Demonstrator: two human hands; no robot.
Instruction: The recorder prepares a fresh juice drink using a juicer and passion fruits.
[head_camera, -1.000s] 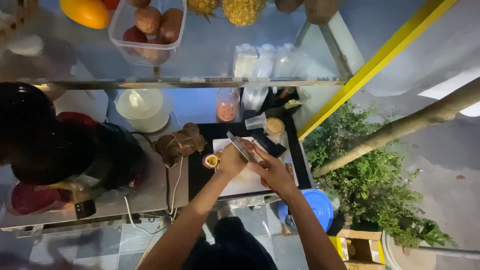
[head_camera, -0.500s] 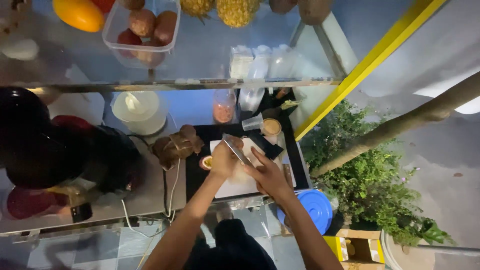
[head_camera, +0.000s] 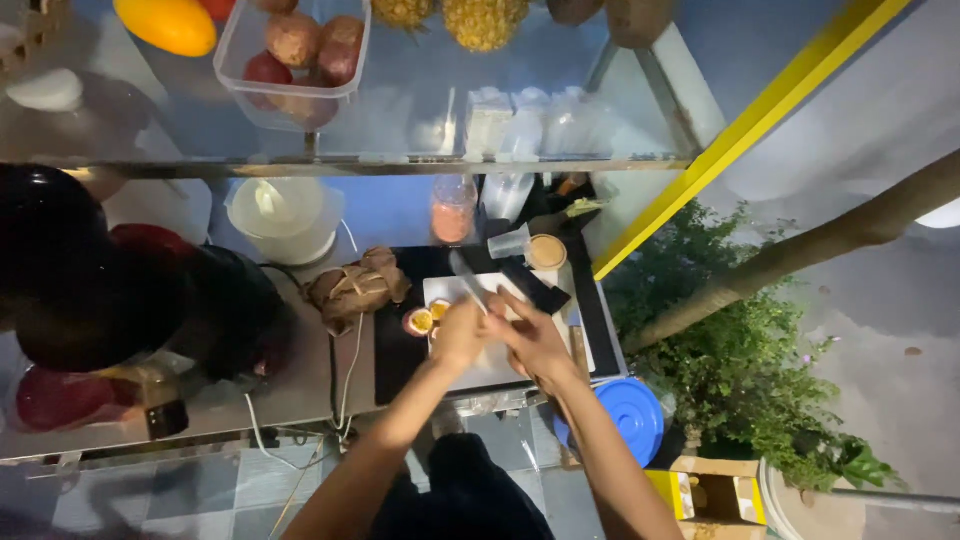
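Observation:
I look straight down on a white cutting board (head_camera: 497, 365) at a stall counter. My right hand (head_camera: 533, 335) grips a knife (head_camera: 466, 279) whose blade points up and left over the board. My left hand (head_camera: 459, 334) is closed over something small on the board; I cannot see it clearly. A halved passion fruit (head_camera: 421, 321) with yellow pulp lies just left of my left hand, and a second half (head_camera: 440, 308) sits beside it at the board's corner.
A brown bundle (head_camera: 355, 287) lies left of the board. A white tub (head_camera: 283, 217), an orange-filled jar (head_camera: 453, 211) and a small cup (head_camera: 546, 251) stand behind. Above is a glass shelf with a fruit container (head_camera: 296, 55). A blue bucket (head_camera: 626, 415) sits below right.
Both hands stayed over the board with small shifts; the knife blade keeps pointing up-left. The view drifted slightly.

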